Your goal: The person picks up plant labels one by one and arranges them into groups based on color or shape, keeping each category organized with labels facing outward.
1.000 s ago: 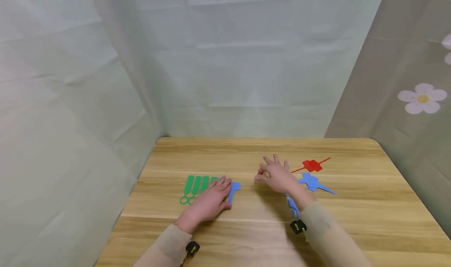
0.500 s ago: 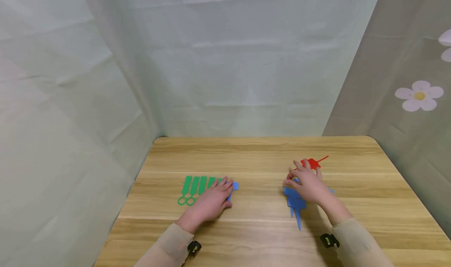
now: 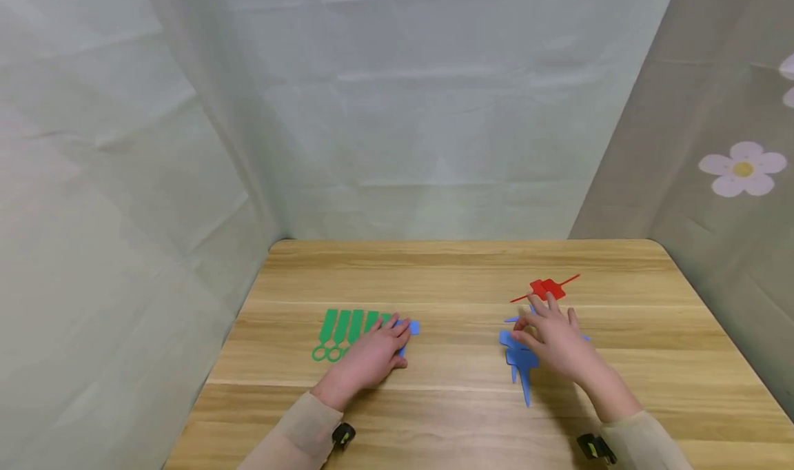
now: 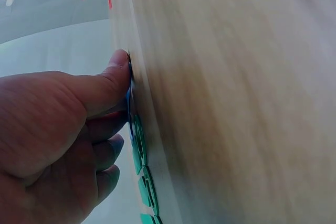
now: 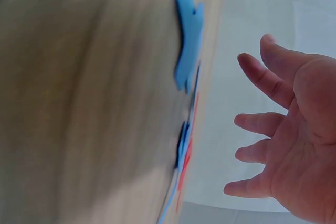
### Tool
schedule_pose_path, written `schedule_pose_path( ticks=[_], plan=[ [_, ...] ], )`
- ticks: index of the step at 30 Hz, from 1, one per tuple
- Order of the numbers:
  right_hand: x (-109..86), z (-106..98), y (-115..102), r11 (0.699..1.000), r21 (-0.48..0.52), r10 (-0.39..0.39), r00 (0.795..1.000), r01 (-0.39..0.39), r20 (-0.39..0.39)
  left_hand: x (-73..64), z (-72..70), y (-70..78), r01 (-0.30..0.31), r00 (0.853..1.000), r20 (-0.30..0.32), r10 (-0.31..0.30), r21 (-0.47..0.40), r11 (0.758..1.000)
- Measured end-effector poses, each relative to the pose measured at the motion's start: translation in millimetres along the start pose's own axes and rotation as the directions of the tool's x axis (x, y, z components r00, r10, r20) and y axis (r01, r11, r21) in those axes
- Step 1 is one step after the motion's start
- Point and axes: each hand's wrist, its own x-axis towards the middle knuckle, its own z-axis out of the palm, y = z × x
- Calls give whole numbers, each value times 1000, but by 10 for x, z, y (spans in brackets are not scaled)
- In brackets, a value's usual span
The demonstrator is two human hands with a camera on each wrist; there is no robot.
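Note:
My left hand [image 3: 367,361] rests with its fingers laid over the right end of a row of flat green tags [image 3: 342,327]. Its fingertips and thumb touch a blue T-shaped plant label [image 3: 415,328] at the end of that row, partly covering it. In the left wrist view the thumb [image 4: 113,77] touches the label's edge. Over a loose pile of blue plant labels [image 3: 521,360] hovers my right hand [image 3: 561,346], holding nothing. The right wrist view has its fingers [image 5: 257,152] spread, thumb and index finger apart, away from the blue labels [image 5: 190,35].
Two red tags [image 3: 552,289] with thin stems overlap behind the blue pile. The wooden table [image 3: 446,415] meets a pale cloth wall [image 3: 434,146] at its back and left. A flowered cloth [image 3: 695,201] hangs on the right.
My right hand has moved right from the middle of the table to above the blue pile, then slightly farther right. My left hand stays in place on the row.

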Motion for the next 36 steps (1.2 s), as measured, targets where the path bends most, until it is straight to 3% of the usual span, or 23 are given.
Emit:
schedule_pose_path(
  ticks=[4,14,24,36],
  plan=[
    [-63,27,65,1000,-29,7,1000,-7,-8,8,4,5,3,1000,3,-3,14,1000],
    [-259,30,104,977,-212,10,1000,-7,14,7,-2,16,16,999,36,-17,28,999],
    [-347,94,103,960,-279,-13,1000,19,24,0,-4,40,32,998,53,-35,54,998],
    [-391,175,4,960,-280,9,1000,-8,2,-12,-33,76,39,998,55,-41,50,998]
  ],
)
